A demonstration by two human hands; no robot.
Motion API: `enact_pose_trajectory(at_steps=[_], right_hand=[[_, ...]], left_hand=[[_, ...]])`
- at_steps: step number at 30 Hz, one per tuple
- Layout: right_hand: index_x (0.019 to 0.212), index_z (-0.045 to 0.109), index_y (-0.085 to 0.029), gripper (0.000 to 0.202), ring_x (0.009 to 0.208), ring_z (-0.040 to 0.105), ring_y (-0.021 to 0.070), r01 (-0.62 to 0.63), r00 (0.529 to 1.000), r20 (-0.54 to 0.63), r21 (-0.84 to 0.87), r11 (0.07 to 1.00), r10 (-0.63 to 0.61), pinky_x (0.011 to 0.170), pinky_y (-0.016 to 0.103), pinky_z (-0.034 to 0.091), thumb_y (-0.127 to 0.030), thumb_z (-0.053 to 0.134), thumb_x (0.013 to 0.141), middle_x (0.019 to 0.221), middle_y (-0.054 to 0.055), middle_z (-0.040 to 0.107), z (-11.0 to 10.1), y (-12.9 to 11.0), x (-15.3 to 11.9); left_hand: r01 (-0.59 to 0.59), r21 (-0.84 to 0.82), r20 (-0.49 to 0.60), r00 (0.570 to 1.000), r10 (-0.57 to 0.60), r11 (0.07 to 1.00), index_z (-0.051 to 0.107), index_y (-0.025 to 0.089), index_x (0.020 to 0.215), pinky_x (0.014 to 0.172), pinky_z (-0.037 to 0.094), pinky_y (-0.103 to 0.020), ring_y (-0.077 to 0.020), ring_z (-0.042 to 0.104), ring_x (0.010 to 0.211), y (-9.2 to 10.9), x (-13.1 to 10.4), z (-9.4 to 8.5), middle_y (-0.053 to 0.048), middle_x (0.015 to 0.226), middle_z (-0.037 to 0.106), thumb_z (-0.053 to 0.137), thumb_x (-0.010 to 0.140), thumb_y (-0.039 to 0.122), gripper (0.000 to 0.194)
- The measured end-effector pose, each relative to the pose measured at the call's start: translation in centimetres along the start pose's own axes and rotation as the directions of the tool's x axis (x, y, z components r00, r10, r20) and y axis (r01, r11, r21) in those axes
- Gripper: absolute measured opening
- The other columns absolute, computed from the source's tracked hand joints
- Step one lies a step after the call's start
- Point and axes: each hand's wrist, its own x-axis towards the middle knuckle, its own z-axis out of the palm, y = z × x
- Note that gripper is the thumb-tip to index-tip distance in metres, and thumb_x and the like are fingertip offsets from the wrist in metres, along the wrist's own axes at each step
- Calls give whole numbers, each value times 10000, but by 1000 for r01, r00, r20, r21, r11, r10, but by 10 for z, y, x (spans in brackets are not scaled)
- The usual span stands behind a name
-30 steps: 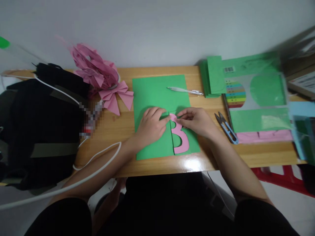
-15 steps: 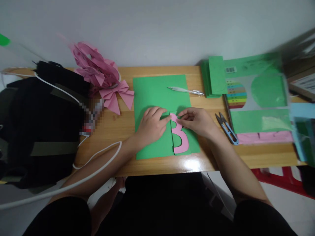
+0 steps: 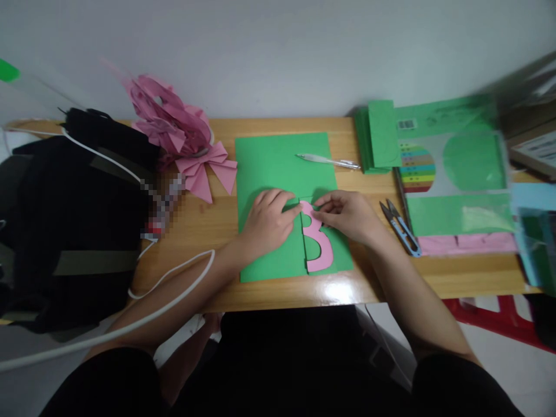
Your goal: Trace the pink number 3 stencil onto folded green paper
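One left hand (image 3: 270, 223), loosely open, and the right hand (image 3: 351, 217), perhaps pinching, steady a pink paper cutout (image 3: 327, 248) on green cardstock (image 3: 264, 165); shifting it calls for light pressure.

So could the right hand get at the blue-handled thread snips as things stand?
Probably yes: the snips lie uncovered on the table just beyond the right hand's wrist, with nothing between.

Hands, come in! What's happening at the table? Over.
Left hand and right hand at pink cutout's top. Cutout on green paper. Pen beyond, not between hands.
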Motion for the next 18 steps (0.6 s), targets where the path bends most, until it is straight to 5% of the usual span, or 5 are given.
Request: enact_pose_trajectory(at_steps=[18], right_hand=[[757,660,-169,211,531,611,134,-27,1000,1,13,1000,27,532,272,496,-300,761,627,596,3,650,0,-1,0]], left_hand=[[0,-20,15,1000,0,1000,706,196,1129,876,455,-417,-258,554,1042,-1,0,-1,-111,1130,651,513,902,131,305]])
